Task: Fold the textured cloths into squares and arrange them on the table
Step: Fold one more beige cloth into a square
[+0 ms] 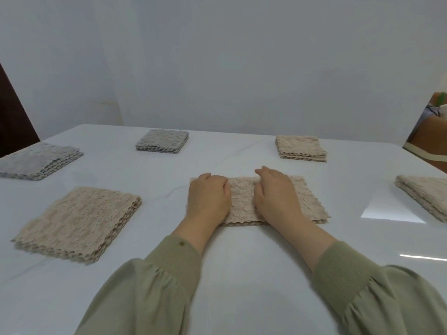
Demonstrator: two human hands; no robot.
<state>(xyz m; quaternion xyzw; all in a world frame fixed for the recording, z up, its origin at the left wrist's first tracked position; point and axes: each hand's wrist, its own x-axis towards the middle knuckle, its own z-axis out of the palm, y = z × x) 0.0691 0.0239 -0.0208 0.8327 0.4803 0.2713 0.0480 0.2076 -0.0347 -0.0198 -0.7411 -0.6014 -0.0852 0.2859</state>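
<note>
A person's left hand and right hand rest palm-down on a beige textured cloth, folded to a rectangle at the centre of a white table. Their fingers are bent; whether they pinch a layer cannot be told. Soft, light and limp, the cloth is probably best taken by its scalloped corners.
</note>
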